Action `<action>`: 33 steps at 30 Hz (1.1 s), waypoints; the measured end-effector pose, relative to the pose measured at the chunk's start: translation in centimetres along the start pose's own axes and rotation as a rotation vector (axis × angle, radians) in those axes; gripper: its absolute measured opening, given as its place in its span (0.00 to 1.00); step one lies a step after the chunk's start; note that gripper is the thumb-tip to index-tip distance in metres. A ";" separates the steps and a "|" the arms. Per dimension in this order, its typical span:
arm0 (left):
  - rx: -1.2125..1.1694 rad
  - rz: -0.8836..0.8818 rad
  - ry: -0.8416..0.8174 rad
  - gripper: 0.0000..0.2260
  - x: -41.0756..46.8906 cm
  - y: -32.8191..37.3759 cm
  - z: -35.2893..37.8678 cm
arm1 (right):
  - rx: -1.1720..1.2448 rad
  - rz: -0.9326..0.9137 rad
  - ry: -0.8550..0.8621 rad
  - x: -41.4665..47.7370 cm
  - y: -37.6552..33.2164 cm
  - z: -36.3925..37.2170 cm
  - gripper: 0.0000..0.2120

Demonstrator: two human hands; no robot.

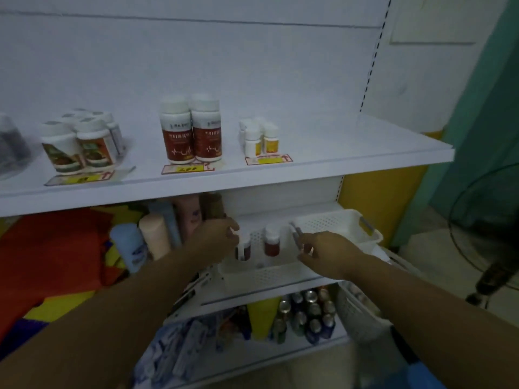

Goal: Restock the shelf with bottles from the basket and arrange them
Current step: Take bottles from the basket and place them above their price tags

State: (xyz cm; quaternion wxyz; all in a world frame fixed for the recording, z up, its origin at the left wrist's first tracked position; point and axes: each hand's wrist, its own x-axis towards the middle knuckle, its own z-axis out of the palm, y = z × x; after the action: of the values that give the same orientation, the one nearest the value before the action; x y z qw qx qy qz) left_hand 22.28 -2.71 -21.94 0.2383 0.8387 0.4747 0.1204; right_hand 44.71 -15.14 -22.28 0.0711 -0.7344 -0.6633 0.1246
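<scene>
Hands near you | your left hand (216,237) grips a red-labelled bottle (243,249) in the white basket (266,273) | your right hand (323,252) hovers half-open, empty | second bottle (271,240) white-capped, upright | labels blurred | shelf (337,153) above.

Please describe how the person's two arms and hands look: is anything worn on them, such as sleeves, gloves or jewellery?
Both forearms are bare, with no sleeves and no gloves. The left hand seems to carry a thin ring on one finger, but blur makes this uncertain. The right hand shows no clear jewellery. A dark band may sit high on the right arm, near the picture's lower edge.
</scene>
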 end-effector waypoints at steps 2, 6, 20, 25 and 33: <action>-0.065 -0.070 -0.007 0.13 2.3 -2.3 2.6 | 0.066 0.026 -0.010 2.3 0.8 2.3 0.21; -0.132 -0.191 -0.052 0.20 6.9 -5.1 7.6 | 0.172 0.079 -0.051 7.5 2.3 7.0 0.26; -0.407 -0.428 0.031 0.18 13.5 -6.1 13.8 | 0.640 0.569 0.034 21.2 3.2 14.7 0.25; -0.519 -0.464 0.103 0.24 13.5 -6.3 12.7 | 0.925 0.534 0.229 19.6 2.9 13.4 0.20; -1.296 -0.431 0.102 0.16 5.5 -1.0 8.9 | 1.757 0.489 0.016 10.9 0.1 7.5 0.11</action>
State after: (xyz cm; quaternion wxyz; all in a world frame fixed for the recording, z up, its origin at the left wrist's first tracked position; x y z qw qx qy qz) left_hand 28.18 -0.11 -30.26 0.6882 0.4070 0.4737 0.3692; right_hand 43.69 -4.83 -30.49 0.5812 -0.5370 -0.1549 0.5915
